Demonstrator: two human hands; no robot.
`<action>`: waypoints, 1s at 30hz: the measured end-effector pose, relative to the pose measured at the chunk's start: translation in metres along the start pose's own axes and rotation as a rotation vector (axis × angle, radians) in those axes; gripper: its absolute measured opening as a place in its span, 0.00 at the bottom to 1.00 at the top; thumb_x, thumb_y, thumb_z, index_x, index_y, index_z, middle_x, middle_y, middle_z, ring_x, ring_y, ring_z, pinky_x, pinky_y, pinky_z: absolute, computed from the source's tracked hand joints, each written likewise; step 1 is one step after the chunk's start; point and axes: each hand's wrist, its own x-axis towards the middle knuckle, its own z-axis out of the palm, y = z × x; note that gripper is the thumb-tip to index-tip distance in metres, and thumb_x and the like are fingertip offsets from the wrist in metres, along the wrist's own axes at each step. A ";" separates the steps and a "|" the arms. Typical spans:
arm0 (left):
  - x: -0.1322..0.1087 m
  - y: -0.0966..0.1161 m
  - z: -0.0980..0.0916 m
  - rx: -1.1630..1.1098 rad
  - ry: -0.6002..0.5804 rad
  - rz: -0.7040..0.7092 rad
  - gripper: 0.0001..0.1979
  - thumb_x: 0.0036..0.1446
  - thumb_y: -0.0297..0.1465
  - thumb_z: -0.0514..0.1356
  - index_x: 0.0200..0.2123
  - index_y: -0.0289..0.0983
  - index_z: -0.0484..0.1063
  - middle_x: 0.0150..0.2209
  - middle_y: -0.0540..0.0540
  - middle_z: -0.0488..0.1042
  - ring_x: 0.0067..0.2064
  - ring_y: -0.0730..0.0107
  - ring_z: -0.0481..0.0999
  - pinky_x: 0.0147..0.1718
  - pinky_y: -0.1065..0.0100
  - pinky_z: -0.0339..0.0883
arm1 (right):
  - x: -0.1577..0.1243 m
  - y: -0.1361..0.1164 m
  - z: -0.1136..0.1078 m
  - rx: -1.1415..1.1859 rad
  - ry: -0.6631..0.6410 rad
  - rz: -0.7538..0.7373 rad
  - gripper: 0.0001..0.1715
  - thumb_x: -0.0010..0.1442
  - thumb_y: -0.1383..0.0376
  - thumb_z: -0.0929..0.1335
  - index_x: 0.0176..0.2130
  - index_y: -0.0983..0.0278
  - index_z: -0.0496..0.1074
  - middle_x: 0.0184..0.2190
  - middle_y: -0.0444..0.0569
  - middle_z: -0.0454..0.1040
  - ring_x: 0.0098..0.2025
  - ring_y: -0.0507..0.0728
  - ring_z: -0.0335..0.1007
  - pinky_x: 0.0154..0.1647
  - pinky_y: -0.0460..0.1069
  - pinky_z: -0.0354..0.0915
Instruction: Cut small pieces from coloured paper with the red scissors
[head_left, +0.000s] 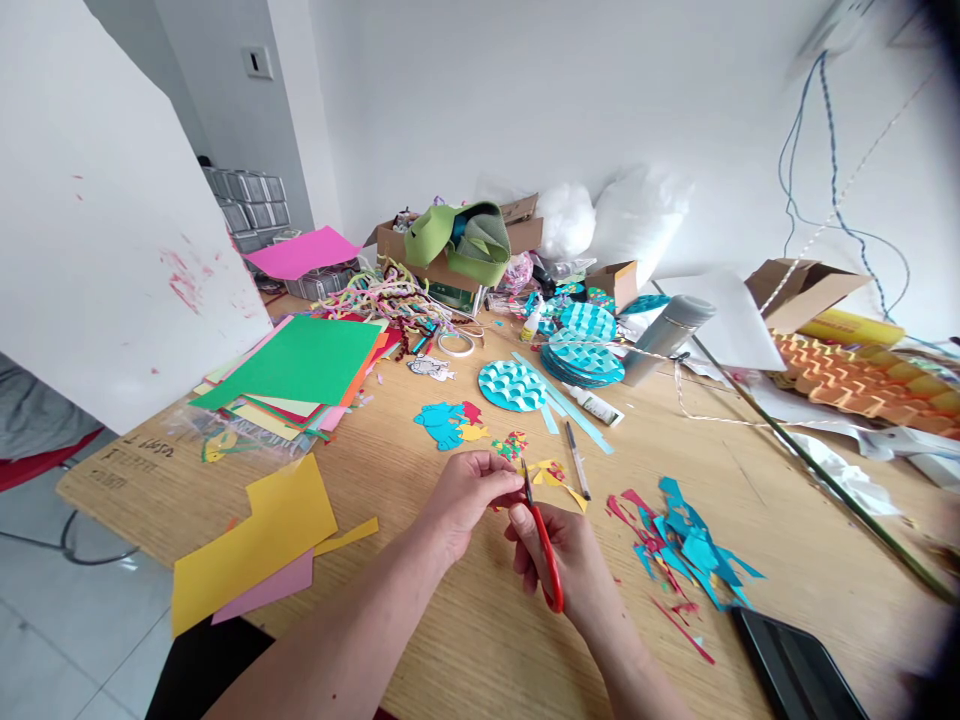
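My right hand (551, 560) grips red-handled scissors (547, 560), their blades pointing away from me beside the left fingertips. My left hand (476, 500) is closed in a pinch near the blades; what lies between its fingers is too small and covered to make out. Just beyond the hands lie yellow paper scraps (555, 472) and a small cluster of red and green bits (511, 446). Blue fish-shaped cutouts (441, 424), with a red one (471, 412) and a yellow one (474, 433), rest a little farther off. A pen (577, 460) lies beyond my right hand.
Yellow paper (262, 540) and a stack of coloured sheets (300, 360) lie left. Blue and red offcuts (690, 540) and a phone (795, 665) are right. Blue wavy discs (514, 385), a glue tube (596, 405) and a grey cylinder (667, 340) stand or lie farther back.
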 end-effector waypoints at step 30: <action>0.002 0.001 -0.003 0.002 0.002 0.014 0.07 0.40 0.31 0.64 0.22 0.33 0.70 0.22 0.48 0.73 0.26 0.72 0.72 0.30 0.69 0.64 | -0.002 -0.003 -0.002 -0.027 -0.002 0.036 0.34 0.51 0.37 0.66 0.24 0.66 0.67 0.12 0.42 0.66 0.11 0.49 0.61 0.10 0.41 0.52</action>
